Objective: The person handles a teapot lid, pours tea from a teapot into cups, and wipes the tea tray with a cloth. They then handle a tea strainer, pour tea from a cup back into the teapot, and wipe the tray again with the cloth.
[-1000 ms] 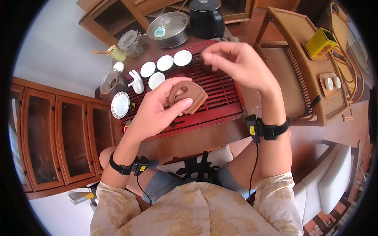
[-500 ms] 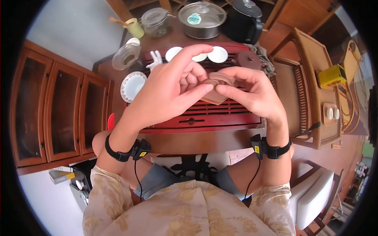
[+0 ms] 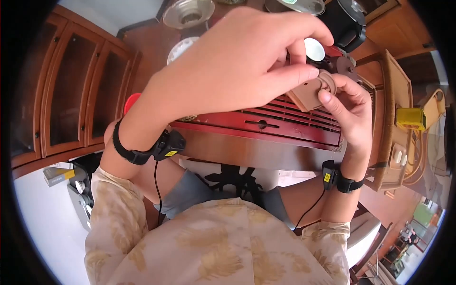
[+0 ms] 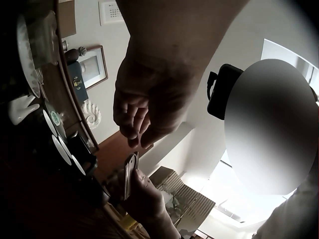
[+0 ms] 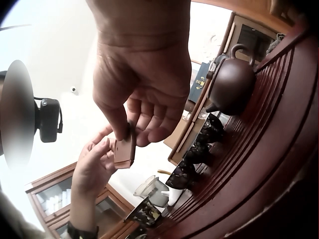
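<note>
Above the red slatted tea tray [image 3: 285, 124], close up to my eyes, I held the small brown wooden piece [image 3: 311, 92] between both hands. My left hand [image 3: 237, 66] pinched its upper edge with thumb and fingertips curled over it, while my right hand [image 3: 349, 111] cupped it from below, thumb pressed on the round knob, so that neither side could slip. I kept it lifted off the tray, probably to see its face better and to keep clear of the brown clay teapot [image 5: 232, 84] and the white cups [image 3: 314, 48] standing on the slats behind. From the right wrist view, the piece [image 5: 124, 147] hung edge-on between my fingertips.
</note>
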The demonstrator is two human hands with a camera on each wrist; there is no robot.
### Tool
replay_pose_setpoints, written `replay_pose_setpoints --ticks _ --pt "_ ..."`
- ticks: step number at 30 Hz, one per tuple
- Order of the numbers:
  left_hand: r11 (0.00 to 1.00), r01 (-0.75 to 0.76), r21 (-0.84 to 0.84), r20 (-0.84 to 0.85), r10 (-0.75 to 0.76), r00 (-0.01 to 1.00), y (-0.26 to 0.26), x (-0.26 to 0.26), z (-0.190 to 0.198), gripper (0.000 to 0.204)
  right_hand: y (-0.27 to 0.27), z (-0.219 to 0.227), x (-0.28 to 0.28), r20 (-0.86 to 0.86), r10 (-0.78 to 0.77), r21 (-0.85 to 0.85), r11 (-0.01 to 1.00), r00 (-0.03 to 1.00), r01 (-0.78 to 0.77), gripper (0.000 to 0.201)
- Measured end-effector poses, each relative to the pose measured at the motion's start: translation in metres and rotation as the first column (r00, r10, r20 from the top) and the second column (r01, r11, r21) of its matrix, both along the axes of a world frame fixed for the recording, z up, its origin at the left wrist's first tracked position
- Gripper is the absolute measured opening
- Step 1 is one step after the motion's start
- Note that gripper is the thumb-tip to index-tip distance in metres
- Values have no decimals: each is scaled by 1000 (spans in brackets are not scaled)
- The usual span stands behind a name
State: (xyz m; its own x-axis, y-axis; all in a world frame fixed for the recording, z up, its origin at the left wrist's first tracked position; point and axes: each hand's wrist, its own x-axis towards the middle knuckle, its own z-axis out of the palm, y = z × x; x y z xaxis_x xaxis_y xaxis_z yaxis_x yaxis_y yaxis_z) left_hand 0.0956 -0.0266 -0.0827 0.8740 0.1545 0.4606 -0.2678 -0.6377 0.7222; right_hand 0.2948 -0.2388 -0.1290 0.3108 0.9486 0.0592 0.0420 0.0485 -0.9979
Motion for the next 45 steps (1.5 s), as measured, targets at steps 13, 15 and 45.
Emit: replay_pose_setpoints --ticks 13,15,45 --pt "913 -287 291 37 289 957 -9 -31 55 26 9 -8 -11 19 -51 -49 997 999 51 33" --pt "970 -236 50 16 236 972 -1 -38 59 26 11 -9 -11 25 -53 -54 997 998 54 33" --pt "945 -326 -36 311 321 895 54 -128 74 34 14 -12 -10 156 -39 -105 993 987 56 32"
